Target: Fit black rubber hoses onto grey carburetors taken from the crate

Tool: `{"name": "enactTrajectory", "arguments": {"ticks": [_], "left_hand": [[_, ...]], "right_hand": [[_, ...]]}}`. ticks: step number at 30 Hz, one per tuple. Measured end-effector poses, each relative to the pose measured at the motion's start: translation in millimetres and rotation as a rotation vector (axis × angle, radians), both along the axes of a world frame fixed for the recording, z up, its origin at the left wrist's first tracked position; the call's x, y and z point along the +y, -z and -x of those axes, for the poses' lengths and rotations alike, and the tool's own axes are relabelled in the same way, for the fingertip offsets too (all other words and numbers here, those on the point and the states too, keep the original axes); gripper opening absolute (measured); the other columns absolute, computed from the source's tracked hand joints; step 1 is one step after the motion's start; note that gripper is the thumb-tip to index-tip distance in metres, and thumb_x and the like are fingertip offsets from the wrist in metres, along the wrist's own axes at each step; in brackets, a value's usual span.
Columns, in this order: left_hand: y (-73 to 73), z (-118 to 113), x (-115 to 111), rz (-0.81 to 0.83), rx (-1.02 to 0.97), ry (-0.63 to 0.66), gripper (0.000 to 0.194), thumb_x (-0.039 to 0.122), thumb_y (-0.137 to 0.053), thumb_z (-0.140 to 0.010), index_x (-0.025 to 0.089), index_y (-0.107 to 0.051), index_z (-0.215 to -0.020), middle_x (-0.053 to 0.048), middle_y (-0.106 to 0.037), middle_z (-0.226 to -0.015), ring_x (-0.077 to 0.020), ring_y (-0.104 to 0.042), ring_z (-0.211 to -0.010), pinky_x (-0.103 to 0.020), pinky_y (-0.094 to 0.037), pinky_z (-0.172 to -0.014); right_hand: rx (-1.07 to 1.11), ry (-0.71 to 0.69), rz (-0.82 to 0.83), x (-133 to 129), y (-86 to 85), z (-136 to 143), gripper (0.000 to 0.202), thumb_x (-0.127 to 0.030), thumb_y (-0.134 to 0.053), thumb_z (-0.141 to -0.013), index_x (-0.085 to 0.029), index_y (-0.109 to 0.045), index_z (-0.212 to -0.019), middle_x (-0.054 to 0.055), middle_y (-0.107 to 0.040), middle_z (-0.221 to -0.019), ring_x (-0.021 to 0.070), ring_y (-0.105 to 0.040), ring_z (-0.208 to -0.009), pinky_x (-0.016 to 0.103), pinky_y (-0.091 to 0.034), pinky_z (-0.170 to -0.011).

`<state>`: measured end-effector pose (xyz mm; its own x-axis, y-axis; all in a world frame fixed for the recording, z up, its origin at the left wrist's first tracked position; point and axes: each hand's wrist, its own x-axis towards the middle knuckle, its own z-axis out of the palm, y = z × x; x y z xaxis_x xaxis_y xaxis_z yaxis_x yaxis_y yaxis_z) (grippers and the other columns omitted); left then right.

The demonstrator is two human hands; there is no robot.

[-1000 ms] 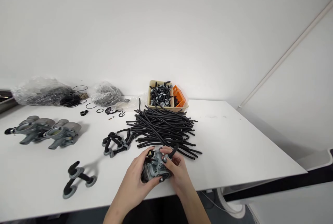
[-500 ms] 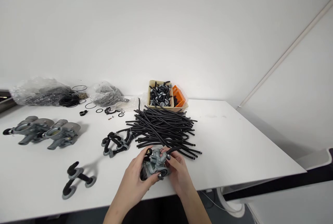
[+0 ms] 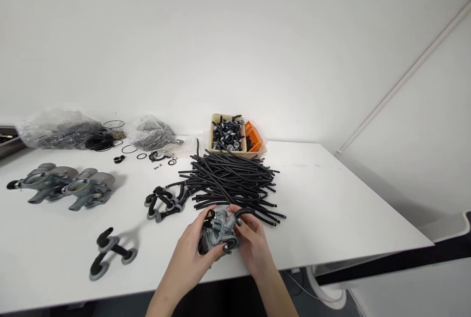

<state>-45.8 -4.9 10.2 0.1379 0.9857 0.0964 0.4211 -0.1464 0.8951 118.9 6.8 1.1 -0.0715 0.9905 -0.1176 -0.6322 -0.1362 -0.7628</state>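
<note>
My left hand [image 3: 189,248] is closed round a grey metal carburetor [image 3: 221,228] near the table's front edge, its thumb across the near side by a round opening. A short curved black rubber hose [image 3: 246,211] rises from the carburetor's upper right. At the hose's base, my right hand [image 3: 253,243] pinches with thumb and fingers, the palm beside the carburetor. The right fingertips are partly hidden behind the hose. Just beyond both hands lies a heap of straight black hoses [image 3: 231,174].
Two more carburetors [image 3: 90,189] stand at the left. Nearer are black elbow hoses with grey rings [image 3: 113,248]; another cluster [image 3: 162,204] lies by the heap. At the back are plastic bags of parts [image 3: 149,133], a cream bin [image 3: 211,138] and an orange basket [image 3: 255,135].
The hose on the carburetor has bent into a stronger curve, its free end now pointing more to the right and down. Both hands keep nearly the same place.
</note>
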Motion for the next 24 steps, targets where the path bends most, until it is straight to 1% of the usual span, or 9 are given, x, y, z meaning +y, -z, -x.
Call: {"name": "enactTrajectory", "arguments": {"ticks": [5, 10, 14, 20, 22, 24], "left_hand": [[0.2, 1, 0, -0.003, 0.016, 0.003, 0.066, 0.025, -0.065, -0.076, 0.025, -0.045, -0.139, -0.011, -0.059, -0.132, -0.0330, -0.056, -0.119, -0.048, -0.048, -0.096], [4.9, 1, 0, -0.041, 0.038, 0.024, 0.067, 0.026, -0.064, -0.077, 0.026, -0.042, -0.140, -0.012, -0.056, -0.136, -0.0323, -0.053, -0.123, -0.049, -0.044, -0.101], [8.3, 1, 0, -0.034, 0.072, 0.035, 0.069, 0.025, -0.065, -0.076, 0.027, -0.039, -0.140, -0.010, -0.053, -0.140, -0.0303, -0.048, -0.128, -0.048, -0.040, -0.105], [9.0, 1, 0, -0.034, 0.090, 0.017, 0.072, 0.025, -0.066, -0.074, 0.029, -0.039, -0.140, -0.007, -0.054, -0.139, -0.0288, -0.049, -0.128, -0.044, -0.041, -0.105], [8.6, 1, 1, -0.039, 0.090, 0.018, 0.070, 0.025, -0.065, -0.075, 0.029, -0.039, -0.140, -0.007, -0.054, -0.139, -0.0288, -0.048, -0.128, -0.045, -0.041, -0.105], [7.9, 1, 1, -0.045, 0.084, 0.025, 0.068, 0.025, -0.065, -0.076, 0.027, -0.040, -0.140, -0.009, -0.054, -0.139, -0.0299, -0.049, -0.127, -0.046, -0.041, -0.105]], "right_hand": [[-0.021, 0.016, -0.013, 0, 3.9, 1, 0.032, -0.033, -0.087, -0.062, -0.021, -0.078, -0.090, 0.007, -0.072, -0.113, 0.0216, -0.065, -0.092, 0.031, -0.050, -0.081], [-0.062, 0.016, -0.042, 1, 6.8, 1, 0.033, -0.035, -0.086, -0.064, -0.023, -0.078, -0.094, 0.006, -0.074, -0.105, 0.0211, -0.065, -0.091, 0.032, -0.050, -0.081], [-0.108, 0.041, -0.078, 1, 9.3, 2, 0.033, -0.036, -0.086, -0.063, -0.024, -0.078, -0.093, 0.006, -0.071, -0.108, 0.0222, -0.064, -0.096, 0.033, -0.049, -0.086], [-0.124, 0.026, -0.149, 2, 9.7, 2, 0.024, -0.036, -0.083, -0.068, -0.025, -0.078, -0.088, 0.005, -0.070, -0.108, 0.0233, -0.061, -0.104, 0.033, -0.047, -0.090], [-0.115, 0.024, -0.163, 2, 7.5, 2, 0.022, -0.036, -0.083, -0.068, -0.024, -0.078, -0.086, 0.005, -0.070, -0.106, 0.0234, -0.060, -0.106, 0.032, -0.045, -0.093], [-0.101, 0.013, -0.153, 2, 5.1, 2, 0.022, -0.035, -0.083, -0.068, -0.023, -0.077, -0.084, 0.006, -0.070, -0.105, 0.0229, -0.059, -0.104, 0.032, -0.045, -0.091]]}}
